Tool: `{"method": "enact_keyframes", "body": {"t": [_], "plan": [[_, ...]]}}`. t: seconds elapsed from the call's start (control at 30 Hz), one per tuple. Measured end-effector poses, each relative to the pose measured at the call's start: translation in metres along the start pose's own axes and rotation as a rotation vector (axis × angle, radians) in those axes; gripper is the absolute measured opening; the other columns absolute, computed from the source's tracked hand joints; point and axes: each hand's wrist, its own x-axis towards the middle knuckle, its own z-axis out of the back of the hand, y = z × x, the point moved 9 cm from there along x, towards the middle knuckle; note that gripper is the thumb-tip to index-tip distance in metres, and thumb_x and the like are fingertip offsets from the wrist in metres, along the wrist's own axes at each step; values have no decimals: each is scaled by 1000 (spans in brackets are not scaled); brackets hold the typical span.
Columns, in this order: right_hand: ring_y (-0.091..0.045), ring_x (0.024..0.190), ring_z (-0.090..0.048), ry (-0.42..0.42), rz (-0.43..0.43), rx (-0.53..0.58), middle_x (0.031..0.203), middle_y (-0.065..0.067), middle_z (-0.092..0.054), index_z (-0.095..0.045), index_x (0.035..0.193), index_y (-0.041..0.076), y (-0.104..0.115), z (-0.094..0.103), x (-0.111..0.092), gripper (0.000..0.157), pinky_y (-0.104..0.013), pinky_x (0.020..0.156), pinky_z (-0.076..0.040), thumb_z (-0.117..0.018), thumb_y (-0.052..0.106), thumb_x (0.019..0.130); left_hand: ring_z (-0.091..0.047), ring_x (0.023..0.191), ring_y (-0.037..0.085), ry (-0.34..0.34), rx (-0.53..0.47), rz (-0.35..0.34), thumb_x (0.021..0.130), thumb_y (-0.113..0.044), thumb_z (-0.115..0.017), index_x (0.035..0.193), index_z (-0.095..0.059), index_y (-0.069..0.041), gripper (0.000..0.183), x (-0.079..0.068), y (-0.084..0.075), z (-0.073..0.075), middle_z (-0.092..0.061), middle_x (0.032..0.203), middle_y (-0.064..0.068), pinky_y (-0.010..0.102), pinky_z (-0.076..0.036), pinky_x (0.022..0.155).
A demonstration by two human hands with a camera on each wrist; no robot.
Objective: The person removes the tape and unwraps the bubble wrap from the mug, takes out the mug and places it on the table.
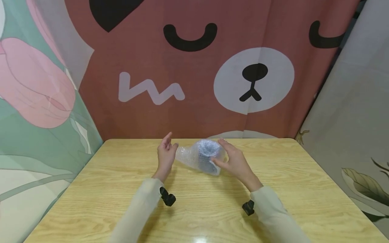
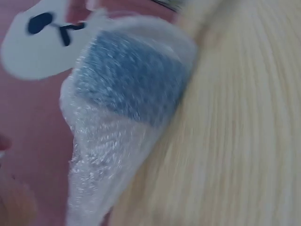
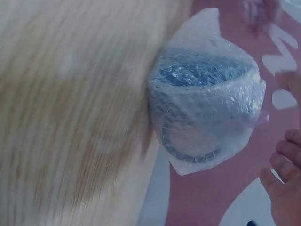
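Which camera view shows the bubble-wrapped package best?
The right wrist view: the bubble-wrapped package appears large, and no frame edge cuts it. The left wrist view shows its blue contents large, but the bottom edge crops the package. The head view shows it small, partly covered by the right hand.

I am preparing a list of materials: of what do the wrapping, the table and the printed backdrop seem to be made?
Wrapping: clear, shiny plastic, likely bubble wrap; glints and small bumps show. Table: wood or wood-look laminate, smooth; grain and a bright reflection show. Printed backdrop: probably matte fabric; soft vertical folds show.
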Motion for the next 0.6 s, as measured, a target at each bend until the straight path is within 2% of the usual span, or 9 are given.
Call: {"method": "enact_keyframes", "body": {"t": [0.17, 0.23, 0.3, 0.4, 0.47, 0.6], "plan": [[-38, 114, -58, -42, 155, -184, 129, -24, -57, -55, 131, -6, 23, -2, -5, 67, -49, 80, -54, -82, 25, 78, -36, 136, 31, 299, 317, -245, 91, 0, -63, 142, -45, 1, 54, -2, -22, -37, -43, 146, 16, 42, -31, 110], [-37, 113, -58, -42, 194, -247, 126, -24, -59, -57, 129, -7, 30, -6, -5, 66, -47, 79, -55, -83, 25, 77, -35, 137, 30, 395, 427, -299, 91, -4, -65, 144, -43, 0, 58, -6, -25, -50, -41, 148, 14, 46, -32, 109], [-36, 109, -61, -32, 223, -302, 123, -24, -61, -59, 125, -7, 35, -10, -6, 63, -45, 81, -55, -83, 25, 76, -32, 138, 31, 475, 510, -323, 91, -9, -67, 146, -41, 0, 62, -9, -24, -62, -38, 150, 14, 48, -31, 109], [-36, 107, -63, 2, 240, -383, 121, -23, -62, -62, 122, -8, 40, -18, -6, 62, -43, 84, -54, -84, 26, 75, -28, 140, 32, 569, 572, -319, 91, -14, -69, 146, -39, 1, 65, -14, -19, -75, -33, 152, 15, 48, -28, 111], [-36, 108, -62, 27, 236, -421, 121, -24, -62, -62, 121, -8, 41, -23, -6, 62, -43, 88, -52, -84, 27, 75, -27, 140, 33, 607, 607, -329, 90, -16, -70, 145, -39, 3, 66, -16, -16, -82, -32, 152, 17, 46, -25, 112], [-37, 111, -60, 64, 217, -455, 123, -23, -61, -62, 122, -8, 41, -29, -4, 62, -44, 91, -50, -85, 26, 75, -26, 140, 33, 641, 642, -336, 90, -19, -71, 145, -39, 3, 68, -19, -11, -88, -31, 152, 17, 43, -24, 113]]}}
